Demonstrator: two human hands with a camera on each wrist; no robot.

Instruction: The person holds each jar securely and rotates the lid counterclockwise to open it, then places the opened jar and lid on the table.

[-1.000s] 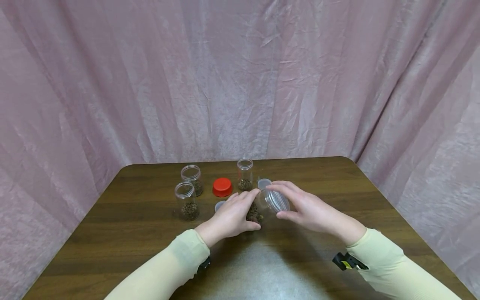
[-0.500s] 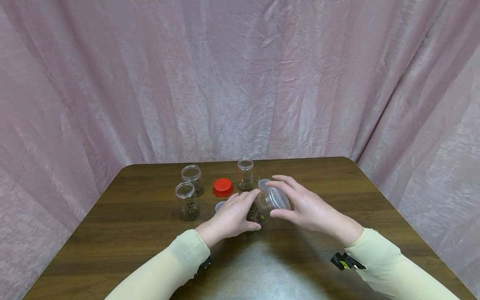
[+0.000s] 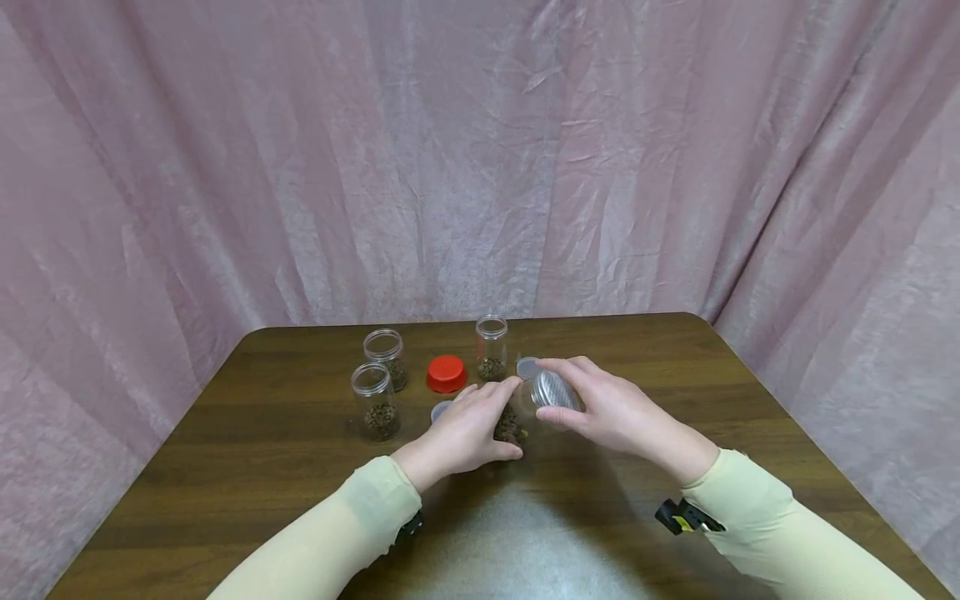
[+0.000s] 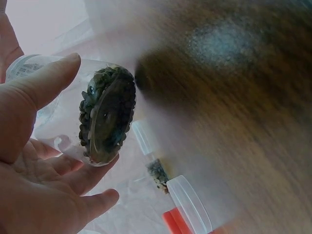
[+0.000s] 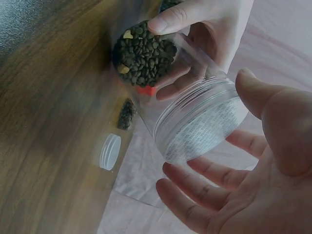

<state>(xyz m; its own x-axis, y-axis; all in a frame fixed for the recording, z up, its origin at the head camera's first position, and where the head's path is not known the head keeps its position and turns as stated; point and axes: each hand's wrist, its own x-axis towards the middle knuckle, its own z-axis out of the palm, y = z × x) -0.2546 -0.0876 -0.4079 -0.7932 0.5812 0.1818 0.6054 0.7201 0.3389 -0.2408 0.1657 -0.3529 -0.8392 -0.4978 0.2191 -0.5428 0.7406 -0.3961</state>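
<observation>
My left hand [image 3: 465, 433] holds a clear jar [image 5: 146, 53] from the side, thumb and fingers round its body. The jar leans, with its lidded end toward the right hand. Dark seed-like pellets with a few yellow bits lie in its lower end, also seen in the jar [image 4: 107, 114] in the left wrist view. My right hand [image 3: 607, 408] grips the rim of its clear, pattern-topped lid [image 5: 207, 126], thumb on one side and fingertips on the other. In the head view, the left hand covers part of the jar.
Uncovered jars of dark pellets stand at the left, one nearer [image 3: 375, 404] and one behind it [image 3: 385, 358]. Another jar [image 3: 491, 350] stands at the back. A red lid [image 3: 446, 374] and two pale lids [image 3: 528, 367] lie between and beside them on the wooden table [image 3: 262, 433].
My right hand opened round the lid and turned a little, and its thumb and fingers have now come back in against it. The left hand and jar stay almost still.
</observation>
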